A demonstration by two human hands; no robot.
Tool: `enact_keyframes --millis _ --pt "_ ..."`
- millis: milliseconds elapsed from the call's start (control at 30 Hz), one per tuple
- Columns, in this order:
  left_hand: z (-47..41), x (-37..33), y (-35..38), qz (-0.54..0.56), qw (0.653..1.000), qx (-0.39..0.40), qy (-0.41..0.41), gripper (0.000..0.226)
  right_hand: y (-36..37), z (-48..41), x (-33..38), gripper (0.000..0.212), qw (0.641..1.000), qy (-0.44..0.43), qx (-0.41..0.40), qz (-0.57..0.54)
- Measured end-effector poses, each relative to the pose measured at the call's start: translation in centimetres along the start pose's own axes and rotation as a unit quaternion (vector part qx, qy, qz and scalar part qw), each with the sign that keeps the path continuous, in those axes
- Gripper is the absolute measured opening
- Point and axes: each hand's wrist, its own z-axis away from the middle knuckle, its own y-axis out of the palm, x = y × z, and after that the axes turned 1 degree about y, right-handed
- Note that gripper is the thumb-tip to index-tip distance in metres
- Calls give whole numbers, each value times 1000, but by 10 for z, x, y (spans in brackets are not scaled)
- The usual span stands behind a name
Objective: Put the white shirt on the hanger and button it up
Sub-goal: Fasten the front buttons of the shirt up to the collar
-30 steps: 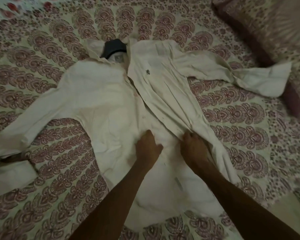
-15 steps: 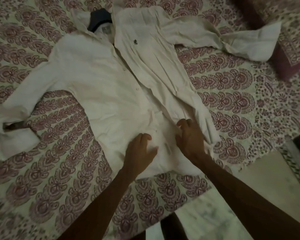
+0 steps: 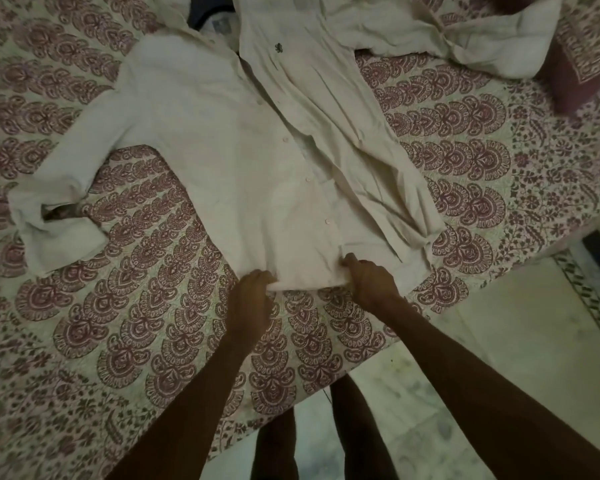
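White shirt (image 3: 201, 133) lies front-up and spread flat on the bed (image 3: 118, 341), sleeves thrown out to both sides. Hanger (image 3: 201, 10) shows only as a dark shape inside the collar at the top edge of the view, mostly cut off. Left hand (image 3: 253, 299) has its grip closed on the bottom hem, fingers curled round the cloth. Right hand (image 3: 368, 282) pinches the hem just beside it, its grip closed on the cloth too. 3 buttons (image 3: 307, 180) show down the left panel, and they look undone, with the other panel lying askew to the right.

Risks, as judged:
- Both hands hold the hem close to the bed edge. A pull toward the body could drag the collar off the hanger, which cannot be checked from here.
- The hem is near the drop to the floor (image 3: 499, 341); too much pull and the tail slides off.
- The right panel is creased and folded, so the buttonholes are hidden. Starting at the bottom with panels unaligned could put a button 1 hole off and skew the whole front.
- The light is dim and the buttons small and pale on pale cloth, so they are easy to miss.
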Motion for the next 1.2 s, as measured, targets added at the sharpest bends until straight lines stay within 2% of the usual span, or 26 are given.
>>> enact_keyframes --millis 67,133,200,267,333,367,400,433,500,533,600,667,700,767,833,933,1000,1133,1167,1200 --pt "-1 4 -10 -22 998 67 -2 20 0 3 1 50 1000 0 18 20" --pt "-5 6 -20 -125 977 172 -8 23 -1 9 4 46 999 1 29 45" --pt "-15 9 -28 -190 937 293 -26 28 -1 14 6 45 997 2 40 67" --pt "-24 14 -36 -227 877 423 -26 30 4 18 7 46 995 -5 57 82" --pt "-28 14 -39 -230 790 568 -22 23 12 25 7 46 993 -16 75 89" --pt "-29 8 -38 -238 746 621 -26 19 15 27 4 46 993 -17 82 88" --pt "-29 2 -34 -240 726 643 -34 18 19 28 2 46 993 -19 92 75" --pt "-33 -7 -30 -225 740 632 -45 18 22 27 -3 45 993 -19 107 51" --pt "-44 -27 -18 -158 805 567 -73 21 23 20 -10 37 991 -18 130 -3" --pt "-52 -37 -13 -119 842 521 -72 21 18 16 -14 33 994 -4 108 -34" --pt "-68 -56 2 -4 918 389 -83 20 6 7 -25 28 990 68 -9 -126" --pt "-81 -72 14 110 957 245 -110 20 -9 0 -37 25 970 117 -149 -151" --pt "-89 -83 21 109 969 191 -111 28 -14 -5 -45 31 962 123 -200 -143" --pt "-95 -99 32 58 982 127 -131 52 -19 -16 -55 48 961 127 -224 -104" --pt "-97 -110 39 30 981 97 -164 59 -18 -26 -60 57 969 138 -197 -53" --pt "-100 -116 52 17 978 80 -190 51 -19 -31 -61 32 970 143 -195 18" --pt "-97 -112 57 24 977 83 -193 45 -15 -24 -55 24 978 116 -168 45" --pt "-98 -114 60 71 980 83 -169 26 -6 -3 -53 18 996 2 -12 -86" --pt "-102 -116 61 107 978 74 -161 22 -7 0 -56 17 994 -7 1 -105" --pt "-107 -122 60 160 972 66 -162 21 -11 3 -60 17 991 3 -30 -130"
